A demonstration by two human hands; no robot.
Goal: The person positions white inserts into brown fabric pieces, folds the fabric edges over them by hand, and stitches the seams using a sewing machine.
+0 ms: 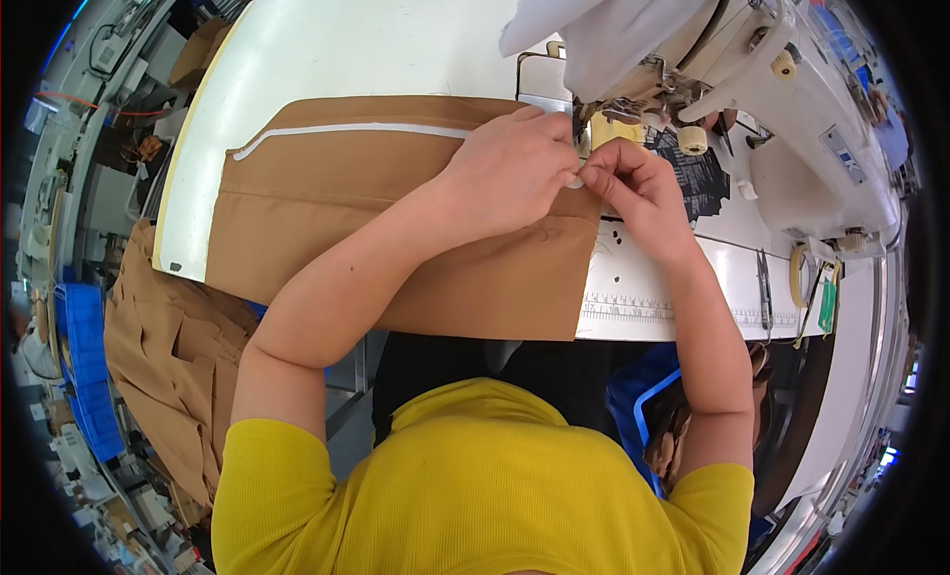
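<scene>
A brown fabric panel (396,248) lies across the white sewing table (346,41), its right edge beside the sewing machine (792,130). Along the panel's upper part runs a white strip (356,128). My left hand (515,164) rests on the fabric close to the machine's needle area, its fingers bent and closed at a small white piece (574,181). From the right, my right hand (633,184) pinches the same white piece between thumb and forefinger. The fingertips of both hands nearly meet just in front of the presser foot area.
Tweezers (765,290) lie on the right of the table near a tape roll (798,276) and a ruler scale (643,306). Black printed pieces (693,179) sit under the machine arm. Brown fabric (168,347) hangs at the left, beside blue bins (87,357).
</scene>
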